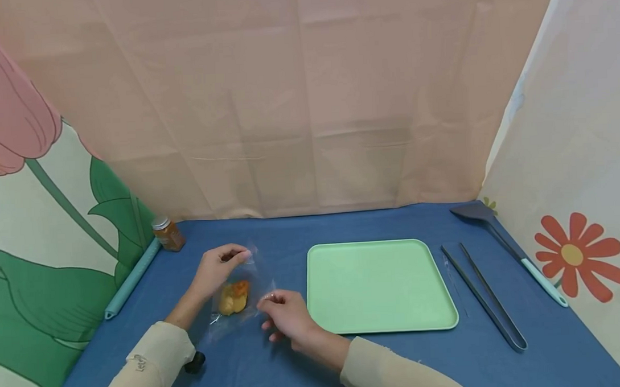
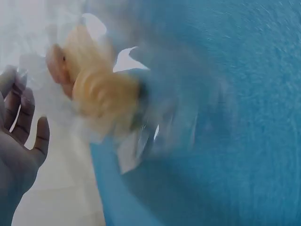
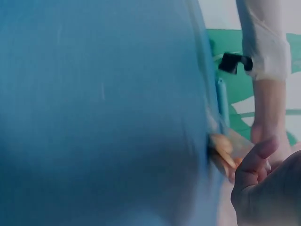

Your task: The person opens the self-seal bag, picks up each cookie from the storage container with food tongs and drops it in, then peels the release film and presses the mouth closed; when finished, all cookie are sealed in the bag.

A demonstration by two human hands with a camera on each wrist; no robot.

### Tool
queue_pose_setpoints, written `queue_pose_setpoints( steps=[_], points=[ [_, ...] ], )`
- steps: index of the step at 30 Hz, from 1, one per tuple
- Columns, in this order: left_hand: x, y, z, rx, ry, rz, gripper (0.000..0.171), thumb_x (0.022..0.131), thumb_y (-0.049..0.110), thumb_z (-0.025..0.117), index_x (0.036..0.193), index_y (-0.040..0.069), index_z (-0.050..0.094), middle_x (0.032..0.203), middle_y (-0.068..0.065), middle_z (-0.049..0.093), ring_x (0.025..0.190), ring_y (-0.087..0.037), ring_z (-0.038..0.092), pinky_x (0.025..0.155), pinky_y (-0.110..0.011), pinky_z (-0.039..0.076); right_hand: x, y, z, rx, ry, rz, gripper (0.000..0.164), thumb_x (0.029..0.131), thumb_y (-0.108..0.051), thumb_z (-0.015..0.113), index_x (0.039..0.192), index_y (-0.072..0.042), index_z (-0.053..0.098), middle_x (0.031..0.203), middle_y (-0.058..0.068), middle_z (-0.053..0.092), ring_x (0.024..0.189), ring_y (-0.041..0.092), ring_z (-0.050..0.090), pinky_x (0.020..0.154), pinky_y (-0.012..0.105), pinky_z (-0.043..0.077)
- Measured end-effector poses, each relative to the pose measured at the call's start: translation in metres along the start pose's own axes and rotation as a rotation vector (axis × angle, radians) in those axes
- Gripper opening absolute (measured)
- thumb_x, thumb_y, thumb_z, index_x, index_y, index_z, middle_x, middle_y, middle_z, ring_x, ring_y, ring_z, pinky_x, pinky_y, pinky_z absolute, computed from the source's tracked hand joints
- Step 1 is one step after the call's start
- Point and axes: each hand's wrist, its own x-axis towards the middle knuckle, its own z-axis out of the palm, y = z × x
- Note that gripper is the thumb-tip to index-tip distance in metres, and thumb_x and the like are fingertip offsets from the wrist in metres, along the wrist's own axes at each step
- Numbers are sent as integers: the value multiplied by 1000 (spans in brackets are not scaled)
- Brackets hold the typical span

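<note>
A clear plastic bag (image 1: 255, 281) hangs between the two hands, over the blue cloth left of the green tray. Inside it are yellow and orange pieces that look like food (image 1: 234, 298); in the left wrist view one ridged, pale yellow piece (image 2: 101, 92) shows, blurred. My left hand (image 1: 221, 270) pinches the bag's far upper edge between thumb and fingers. Nearer me, my right hand (image 1: 288, 316) pinches its right edge, the other fingers loosely curled. In the right wrist view, the right hand (image 3: 263, 179) partly hides the bag.
The light green tray (image 1: 380, 288) lies right of the hands. Beyond it are metal tongs (image 1: 485, 301) and a dark spatula (image 1: 506, 243) with a pale handle. A spice jar (image 1: 169, 235) stands at the back left, near a teal roll (image 1: 133, 279). Cloth walls border the table.
</note>
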Motion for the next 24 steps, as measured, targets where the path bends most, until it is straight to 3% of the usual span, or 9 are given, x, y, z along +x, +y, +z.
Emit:
queue_pose_setpoints(
  steps=[6, 11, 15, 19, 24],
  points=[
    [-6, 19, -23, -105, 152, 55, 25, 99, 34, 64, 108, 12, 73, 93, -9, 71, 78, -10, 62, 67, -27, 48, -7, -40, -21, -259, -75, -246, 15, 96, -20, 67, 95, -9, 76, 91, 3, 63, 60, 15, 59, 47, 33, 52],
    [-8, 47, -37, -162, 198, 113, 21, 100, 26, 64, 109, 9, 71, 91, -6, 68, 79, -11, 58, 71, -25, 46, -19, -78, -49, -489, -72, -431, 14, 98, -21, 65, 95, -14, 77, 101, 2, 59, 52, 14, 55, 53, 34, 53],
    [-9, 71, -38, -166, 161, 179, 16, 101, 22, 63, 109, 10, 70, 91, -4, 68, 85, -10, 62, 80, -22, 49, -29, -102, -75, -630, -41, -540, 13, 98, -21, 65, 96, -17, 78, 102, 0, 58, 67, 11, 57, 58, 30, 49],
    [-7, 93, -32, -183, 76, 231, 17, 100, 18, 63, 114, 10, 69, 91, -3, 68, 89, -13, 63, 86, -24, 49, -41, -120, -106, -729, 12, -621, 10, 97, -21, 68, 96, -22, 78, 102, -4, 58, 84, 10, 57, 68, 31, 50],
    [-2, 115, -19, -306, -62, 186, 30, 99, 20, 66, 125, 7, 67, 91, 3, 69, 90, -14, 66, 84, -28, 53, -51, -138, -144, -720, 35, -645, 9, 96, -20, 68, 96, -21, 77, 108, -1, 59, 87, 14, 59, 71, 33, 51]
  ],
)
